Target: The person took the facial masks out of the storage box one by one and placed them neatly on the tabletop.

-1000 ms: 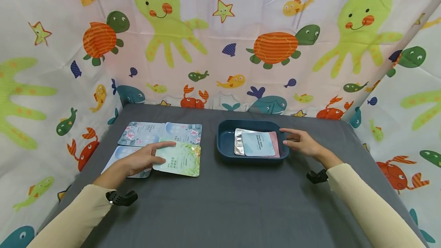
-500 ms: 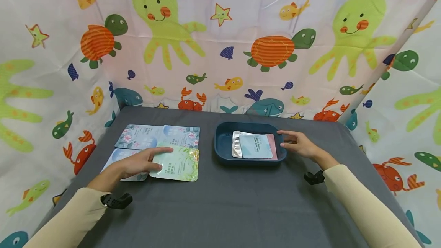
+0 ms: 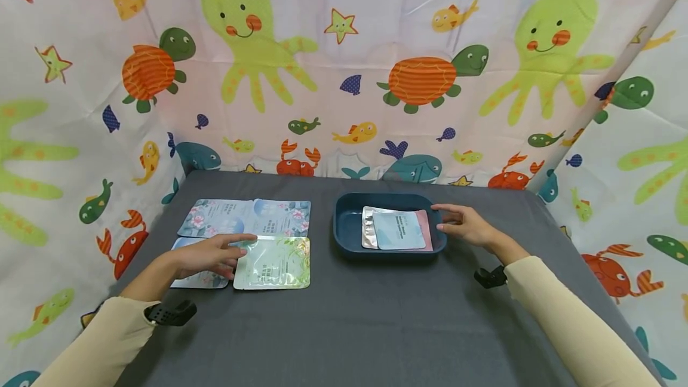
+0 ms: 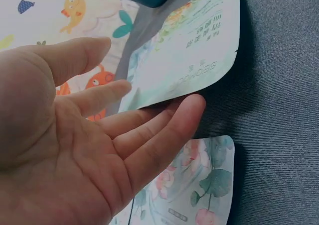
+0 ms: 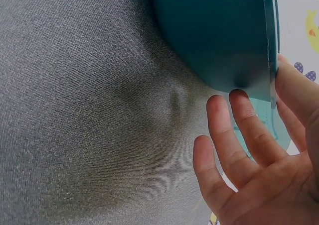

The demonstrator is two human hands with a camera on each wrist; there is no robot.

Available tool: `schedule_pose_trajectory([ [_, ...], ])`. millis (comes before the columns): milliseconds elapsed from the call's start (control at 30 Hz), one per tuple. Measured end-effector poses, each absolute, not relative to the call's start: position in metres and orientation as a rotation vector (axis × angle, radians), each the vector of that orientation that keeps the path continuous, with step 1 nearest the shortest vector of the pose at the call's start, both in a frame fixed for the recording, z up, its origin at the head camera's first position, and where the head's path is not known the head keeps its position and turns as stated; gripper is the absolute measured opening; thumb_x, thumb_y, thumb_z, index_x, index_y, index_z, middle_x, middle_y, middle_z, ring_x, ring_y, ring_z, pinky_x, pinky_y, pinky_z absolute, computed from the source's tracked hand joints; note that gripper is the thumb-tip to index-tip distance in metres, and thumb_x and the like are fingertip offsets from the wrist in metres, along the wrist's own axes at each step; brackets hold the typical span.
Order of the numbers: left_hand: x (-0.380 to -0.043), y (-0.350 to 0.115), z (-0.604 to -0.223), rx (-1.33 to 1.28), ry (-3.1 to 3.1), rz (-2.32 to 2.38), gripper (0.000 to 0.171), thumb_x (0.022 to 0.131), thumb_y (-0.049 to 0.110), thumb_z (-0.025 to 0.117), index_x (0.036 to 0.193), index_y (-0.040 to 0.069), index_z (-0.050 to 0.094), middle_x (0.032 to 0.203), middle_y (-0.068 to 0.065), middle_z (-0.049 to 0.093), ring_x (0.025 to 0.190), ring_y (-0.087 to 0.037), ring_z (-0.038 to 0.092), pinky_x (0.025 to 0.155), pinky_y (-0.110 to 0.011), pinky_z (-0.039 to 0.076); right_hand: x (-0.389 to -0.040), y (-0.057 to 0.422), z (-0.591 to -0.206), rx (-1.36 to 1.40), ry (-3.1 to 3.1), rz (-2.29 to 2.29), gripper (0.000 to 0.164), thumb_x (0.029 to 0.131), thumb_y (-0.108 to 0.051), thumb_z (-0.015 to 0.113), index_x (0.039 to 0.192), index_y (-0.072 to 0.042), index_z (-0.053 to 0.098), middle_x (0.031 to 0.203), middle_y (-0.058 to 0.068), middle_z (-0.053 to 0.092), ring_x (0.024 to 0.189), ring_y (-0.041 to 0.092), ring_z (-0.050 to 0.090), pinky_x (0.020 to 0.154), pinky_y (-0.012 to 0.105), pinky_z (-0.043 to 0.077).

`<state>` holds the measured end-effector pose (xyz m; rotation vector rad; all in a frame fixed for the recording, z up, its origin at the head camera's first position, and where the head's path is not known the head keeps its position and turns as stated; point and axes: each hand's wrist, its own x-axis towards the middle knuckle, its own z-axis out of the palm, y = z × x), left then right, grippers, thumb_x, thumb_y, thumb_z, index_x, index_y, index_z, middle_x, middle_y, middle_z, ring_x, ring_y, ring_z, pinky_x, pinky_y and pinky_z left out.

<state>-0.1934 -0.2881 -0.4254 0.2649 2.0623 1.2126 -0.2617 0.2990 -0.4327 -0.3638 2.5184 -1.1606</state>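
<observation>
A green sheet-mask packet (image 3: 274,263) with leafy print lies at the front right of a group of blue floral sheet-mask packets (image 3: 282,217). My left hand (image 3: 211,255) hovers at its left edge, fingers loosely extended with nothing between them; in the left wrist view, the fingertips (image 4: 192,110) are right at the edge of the packet. My right hand (image 3: 466,227) is at the right end of a dark blue tray (image 3: 346,240). In the right wrist view, its thumb lies along the rim and its extended fingertips (image 5: 239,96) meet the outer wall.
Inside the tray, a light blue packet (image 3: 399,230) lies over a silver one (image 3: 368,229) and a pink one (image 3: 426,232). A dark grey cloth (image 3: 344,327) covers the table. A curtain printed with sea animals (image 3: 365,94) encloses its back and sides.
My left hand has let go of the green packet and drawn back to the left. That packet now lies squarer beside the blue ones. My right hand stays at the tray.
</observation>
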Motion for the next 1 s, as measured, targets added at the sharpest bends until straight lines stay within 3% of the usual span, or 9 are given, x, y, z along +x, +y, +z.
schedule_pose_trajectory([
  [133,-0.193,-0.290,-0.426,0.271,2.086,1.197,0.063,0.108,0.032,0.048,0.161,0.008,0.024,0.160,-0.035,0.024,0.126,-0.039,0.059,0.090,-0.042,0.059,-0.261,0.299,-0.432,-0.372,2.505,-1.168,0.059,0.101,-0.018,0.062,0.154,-0.005,0.039,0.153,0.035,0.041,0.137,0.052,0.045,0.104,0.059,0.048],
  [267,-0.196,-0.292,-0.422,0.288,2.131,1.168,0.062,0.108,0.032,0.047,0.160,0.004,0.025,0.155,-0.035,0.034,0.119,-0.037,0.065,0.090,-0.044,0.059,-0.261,0.301,-0.433,-0.371,2.496,-1.178,0.059,0.101,-0.018,0.062,0.154,-0.005,0.039,0.153,0.035,0.041,0.137,0.052,0.045,0.104,0.059,0.048],
  [600,-0.206,-0.296,-0.426,0.254,2.270,1.144,0.059,0.108,0.032,0.047,0.154,-0.002,0.033,0.144,-0.032,0.051,0.118,-0.038,0.066,0.095,-0.049,0.057,-0.260,0.302,-0.433,-0.383,2.494,-1.180,0.059,0.101,-0.021,0.063,0.154,-0.006,0.040,0.154,0.034,0.039,0.138,0.052,0.044,0.105,0.059,0.048],
  [1000,-0.226,-0.246,-0.410,0.240,2.355,1.353,0.052,0.108,0.032,0.046,0.152,0.005,0.040,0.144,-0.024,0.057,0.122,-0.035,0.064,0.101,-0.047,0.054,-0.260,0.302,-0.433,-0.391,2.496,-1.189,0.060,0.101,-0.021,0.062,0.154,-0.004,0.039,0.153,0.034,0.040,0.137,0.051,0.045,0.105,0.059,0.047],
])
